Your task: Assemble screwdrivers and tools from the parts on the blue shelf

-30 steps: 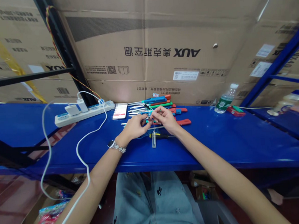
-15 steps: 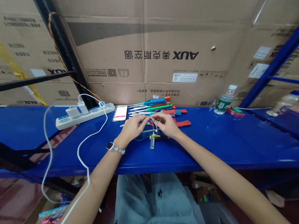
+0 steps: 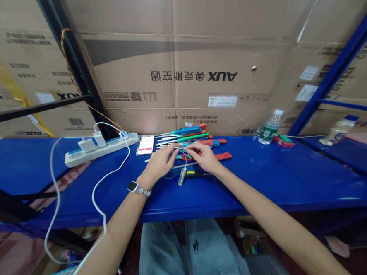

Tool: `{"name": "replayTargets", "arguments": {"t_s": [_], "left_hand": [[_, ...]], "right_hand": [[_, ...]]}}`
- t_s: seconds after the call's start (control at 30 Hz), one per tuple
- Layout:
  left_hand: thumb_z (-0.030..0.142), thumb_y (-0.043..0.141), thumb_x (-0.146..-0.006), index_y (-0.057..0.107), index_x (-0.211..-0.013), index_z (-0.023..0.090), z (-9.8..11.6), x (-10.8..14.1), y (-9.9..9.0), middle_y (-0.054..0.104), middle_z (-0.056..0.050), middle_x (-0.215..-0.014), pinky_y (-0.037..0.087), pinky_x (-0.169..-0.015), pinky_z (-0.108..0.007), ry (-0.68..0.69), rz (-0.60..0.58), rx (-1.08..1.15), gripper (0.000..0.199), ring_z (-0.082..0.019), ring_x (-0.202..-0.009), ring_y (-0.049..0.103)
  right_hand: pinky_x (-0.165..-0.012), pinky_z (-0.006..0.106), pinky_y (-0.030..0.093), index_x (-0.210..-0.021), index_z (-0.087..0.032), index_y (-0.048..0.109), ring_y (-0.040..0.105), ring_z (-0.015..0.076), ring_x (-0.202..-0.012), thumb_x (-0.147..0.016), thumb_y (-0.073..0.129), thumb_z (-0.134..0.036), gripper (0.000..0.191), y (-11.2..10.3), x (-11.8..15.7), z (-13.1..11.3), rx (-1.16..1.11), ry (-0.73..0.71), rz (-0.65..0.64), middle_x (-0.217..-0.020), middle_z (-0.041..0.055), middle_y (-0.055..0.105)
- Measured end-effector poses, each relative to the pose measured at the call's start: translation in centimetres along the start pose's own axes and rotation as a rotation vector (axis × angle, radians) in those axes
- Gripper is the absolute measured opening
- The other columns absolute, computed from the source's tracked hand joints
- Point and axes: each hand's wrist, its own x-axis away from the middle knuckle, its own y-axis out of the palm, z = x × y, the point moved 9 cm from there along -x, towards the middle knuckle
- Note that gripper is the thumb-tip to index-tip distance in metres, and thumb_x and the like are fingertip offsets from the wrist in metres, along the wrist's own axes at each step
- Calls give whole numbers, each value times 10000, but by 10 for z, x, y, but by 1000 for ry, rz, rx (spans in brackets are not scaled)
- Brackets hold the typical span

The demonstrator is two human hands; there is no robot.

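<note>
My left hand (image 3: 161,160) and my right hand (image 3: 205,157) meet above the blue tabletop, both closed with thumb and fingertips pinched on thin wire (image 3: 185,159). Below the fingertips, the wire leads down to a small clear, narrow piece (image 3: 181,176) that hangs tilted. A black-and-yellow screwdriver (image 3: 194,174) lies just beside this piece, its shaft toward my right wrist. Behind the fingers is a pile of tools with blue, green and red handles (image 3: 198,135); my hands cover part of it. A red handle (image 3: 223,156) sticks out past my right hand.
A white power strip (image 3: 101,150) with plugged-in chargers stands at the left, its white cable (image 3: 97,201) looping over the table edge. Next to the pile is a phone (image 3: 146,144). A water bottle (image 3: 268,128) and a red box (image 3: 283,141) stand right. Cardboard boxes (image 3: 190,50) rise behind.
My fingertips have come closer together on the wire. The clear piece has swung from nearly upright to a slant. The whole view has shifted slightly.
</note>
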Motion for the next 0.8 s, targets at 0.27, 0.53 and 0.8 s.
{"name": "replayTargets", "arguments": {"t_s": [0.27, 0.53, 0.8], "left_hand": [[362, 488, -1029, 665, -1227, 256, 2, 1, 4, 753, -65, -1098, 540, -858, -367, 146, -44, 81, 287, -233, -977, 705], [343, 501, -1017, 671, -1193, 246, 11, 1, 5, 744, -60, -1006, 509, -725, -304, 172, -76, 4, 264, -192, -778, 674], [336, 473, -1021, 664, -1103, 233, 11, 3, 7, 708, -37, -855, 458, -685, -288, 190, -107, -2, 232, -188, -749, 647]], "right_hand": [[-781, 333, 456, -893, -205, 688, 587, 195, -842, -1004, 521, -415, 290, 0, 3, -18, 165, -69, -101, -878, 54, 657], [-651, 280, 400, -878, -197, 662, 539, 154, -694, -969, 563, -419, 259, 7, 4, -8, 83, 6, -170, -800, 16, 640], [-718, 305, 473, -881, -194, 687, 606, 169, -774, -895, 674, -438, 245, 5, 2, -2, 41, 32, -134, -845, 28, 659]]}}
